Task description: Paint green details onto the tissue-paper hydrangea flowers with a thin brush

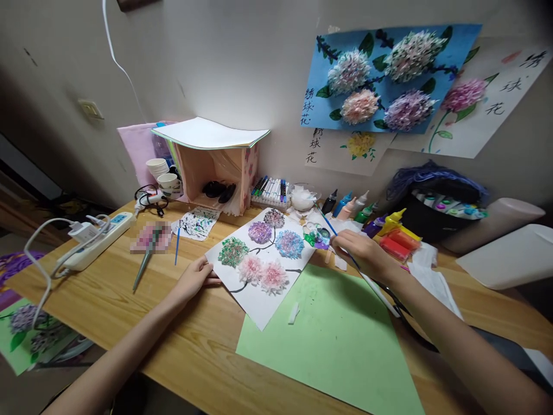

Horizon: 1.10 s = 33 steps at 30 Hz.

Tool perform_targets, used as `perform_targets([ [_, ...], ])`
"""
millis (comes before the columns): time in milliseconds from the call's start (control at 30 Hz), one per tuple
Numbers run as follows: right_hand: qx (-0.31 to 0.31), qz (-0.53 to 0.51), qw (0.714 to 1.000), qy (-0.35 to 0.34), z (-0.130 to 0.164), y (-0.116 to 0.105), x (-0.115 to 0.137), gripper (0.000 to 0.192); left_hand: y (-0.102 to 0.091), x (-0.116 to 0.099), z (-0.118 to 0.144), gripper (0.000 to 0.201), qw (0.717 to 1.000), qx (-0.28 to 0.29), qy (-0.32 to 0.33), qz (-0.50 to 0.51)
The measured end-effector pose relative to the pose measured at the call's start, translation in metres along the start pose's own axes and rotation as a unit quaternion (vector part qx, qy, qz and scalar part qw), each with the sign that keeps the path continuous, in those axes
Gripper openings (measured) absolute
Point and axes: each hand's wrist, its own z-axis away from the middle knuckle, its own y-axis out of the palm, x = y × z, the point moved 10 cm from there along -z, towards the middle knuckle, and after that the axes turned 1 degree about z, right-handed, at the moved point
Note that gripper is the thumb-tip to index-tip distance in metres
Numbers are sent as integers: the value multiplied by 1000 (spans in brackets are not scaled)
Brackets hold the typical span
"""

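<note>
1. While only the head view is given, the step in hand is judged to be painting: a white sheet with flower clusters (259,262) lies on the table (129,311), and colour is being taken up or mixed beside it.
2. The left hand (196,278) is laid flat on the sheet's near-left corner, its grip released, pressing the paper down rather than grasping it.
3. The right hand (363,253) is seen just past the sheet's right edge, its grip closed on a thin blue-handled brush (330,225); the brush tip is pointed toward a small palette of wet paint (317,235).
4. The next move is judged to call for a steady carry of the loaded tip from the palette across to the sheet, with the paper kept pinned so it cannot slide.
5. Six flower clusters are counted on the sheet: one green, two purple, one blue, two pink.
6. One green sheet (337,340) is seen below the right forearm, partly under the white one.
7. Four large paper flowers are counted on the blue poster (384,75) on the wall.
8. One tray of markers (271,193), one power strip (97,239), and a row of paint bottles (358,210) are also seen; the number of bottles cannot be told exactly.
</note>
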Motion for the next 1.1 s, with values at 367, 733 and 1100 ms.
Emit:
perform_targets([
  [367,4,37,999,-15,2,-13,36,25,-24,-42,-26,10,993,-28,20,-113],
  [733,-30,27,995,-94,-49,-9,82,25,14,-109,-5,18,966,-32,170,-192],
  [1100,-49,-18,989,-141,-108,14,115,28,79,-60,-12,28,981,188,46,25],
])
